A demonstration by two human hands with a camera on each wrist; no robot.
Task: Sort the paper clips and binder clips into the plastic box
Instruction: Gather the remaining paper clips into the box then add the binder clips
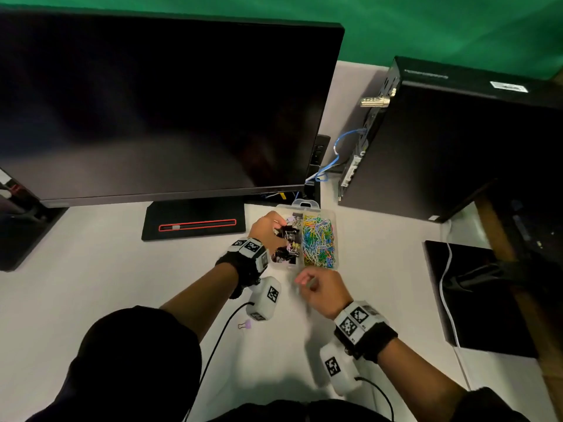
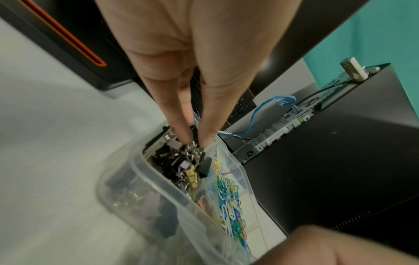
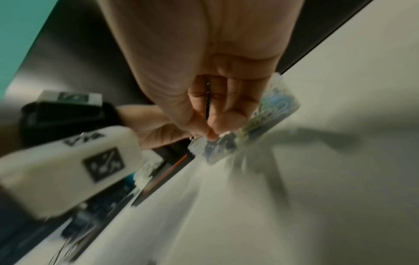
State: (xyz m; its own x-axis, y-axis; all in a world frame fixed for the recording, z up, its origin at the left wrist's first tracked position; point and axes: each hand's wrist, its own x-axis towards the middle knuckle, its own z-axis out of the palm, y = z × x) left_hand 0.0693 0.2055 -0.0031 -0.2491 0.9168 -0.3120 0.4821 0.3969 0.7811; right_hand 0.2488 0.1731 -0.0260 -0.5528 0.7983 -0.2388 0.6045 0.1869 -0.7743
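The clear plastic box stands in front of the monitor. Its right compartment holds coloured paper clips; its left one holds binder clips. My left hand is over the left compartment, finger and thumb pinching the wire handles of a black binder clip that hangs among the others. My right hand hovers just in front of the box, fingers curled round a thin dark clip, blurred. A purple binder clip lies on the table near my left forearm.
A large dark monitor and its base stand behind and left of the box. A black computer case with a blue cable stands to the right. A black pad lies at the right edge.
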